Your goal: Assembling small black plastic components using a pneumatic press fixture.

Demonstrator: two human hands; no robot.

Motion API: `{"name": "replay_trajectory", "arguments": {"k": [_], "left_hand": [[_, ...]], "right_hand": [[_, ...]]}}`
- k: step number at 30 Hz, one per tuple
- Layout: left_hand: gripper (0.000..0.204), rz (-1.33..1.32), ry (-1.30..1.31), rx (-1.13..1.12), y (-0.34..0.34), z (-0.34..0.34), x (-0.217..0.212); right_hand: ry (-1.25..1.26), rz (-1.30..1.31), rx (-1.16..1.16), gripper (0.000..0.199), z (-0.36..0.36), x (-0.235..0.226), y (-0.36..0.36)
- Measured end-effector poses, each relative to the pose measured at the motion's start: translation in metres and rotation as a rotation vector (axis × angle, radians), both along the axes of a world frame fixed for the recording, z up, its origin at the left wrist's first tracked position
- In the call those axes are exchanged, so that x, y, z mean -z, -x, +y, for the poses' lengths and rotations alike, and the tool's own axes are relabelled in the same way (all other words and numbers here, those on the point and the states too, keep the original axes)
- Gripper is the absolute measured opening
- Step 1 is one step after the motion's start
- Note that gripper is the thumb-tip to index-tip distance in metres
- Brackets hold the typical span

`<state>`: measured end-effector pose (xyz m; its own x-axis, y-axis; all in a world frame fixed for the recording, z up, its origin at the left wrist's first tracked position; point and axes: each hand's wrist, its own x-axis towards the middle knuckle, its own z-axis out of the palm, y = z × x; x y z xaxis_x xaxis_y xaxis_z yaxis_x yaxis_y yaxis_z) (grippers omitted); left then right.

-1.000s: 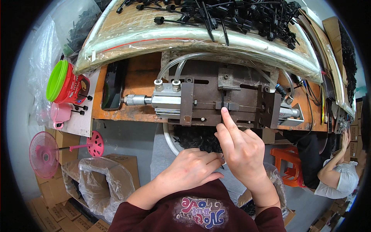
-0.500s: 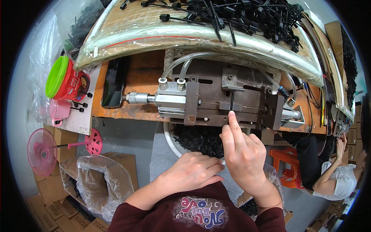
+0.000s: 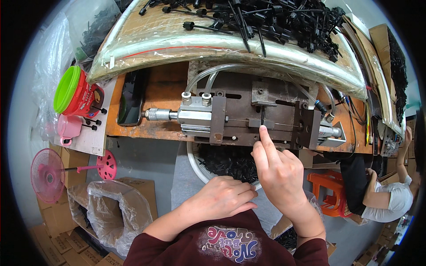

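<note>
My right hand (image 3: 279,175) reaches up to a dark metal clamping fixture (image 3: 239,106). Its index finger is stretched out, the tip touching the near end of a thin black plastic stem (image 3: 262,116). The other fingers are loosely bent, and no grip on the stem shows. The stem lies across a small dark block (image 3: 255,123) in the fixture, below a steel stop (image 3: 262,95). My left hand (image 3: 224,193) rests in front of my body, fingers stretched toward the right and holding nothing visible; its palm is hidden.
Black plastic parts (image 3: 288,26) heap on the plastic-wrapped cardboard above. A silver cylinder (image 3: 195,119) with clear hoses flanks the fixture. Below is a white-rimmed basket (image 3: 195,166) of black pieces. At left are a red bucket (image 3: 86,99) and pink fan (image 3: 48,175); at right, a co-worker (image 3: 386,199).
The whole view has shifted slightly. My right index finger stays at the stem's end and my left hand keeps its place. The co-worker at right has raised an arm.
</note>
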<state>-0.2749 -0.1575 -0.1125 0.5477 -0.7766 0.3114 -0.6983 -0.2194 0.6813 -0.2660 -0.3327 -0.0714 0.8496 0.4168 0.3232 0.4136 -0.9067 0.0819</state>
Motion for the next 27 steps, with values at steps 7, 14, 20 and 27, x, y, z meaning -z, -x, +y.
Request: {"name": "replay_trajectory", "arguments": {"k": [7, 14, 20, 27], "left_hand": [[0.023, -0.024, 0.0, -0.014, 0.002, 0.002, -0.001], [0.02, -0.059, 0.031, -0.03, 0.005, 0.007, 0.002], [0.017, -0.055, 0.153, -0.017, 0.008, -0.001, 0.001], [0.015, -0.052, 0.161, -0.036, 0.011, 0.004, 0.006]], "right_hand": [[0.007, -0.014, -0.049, 0.014, -0.003, -0.009, -0.006], [-0.554, -0.176, -0.06, 0.023, -0.002, -0.061, -0.078], [-0.229, -0.354, 0.246, 0.044, 0.024, -0.098, -0.156], [-0.09, -0.439, 0.219, 0.029, 0.035, -0.07, -0.187]]}}
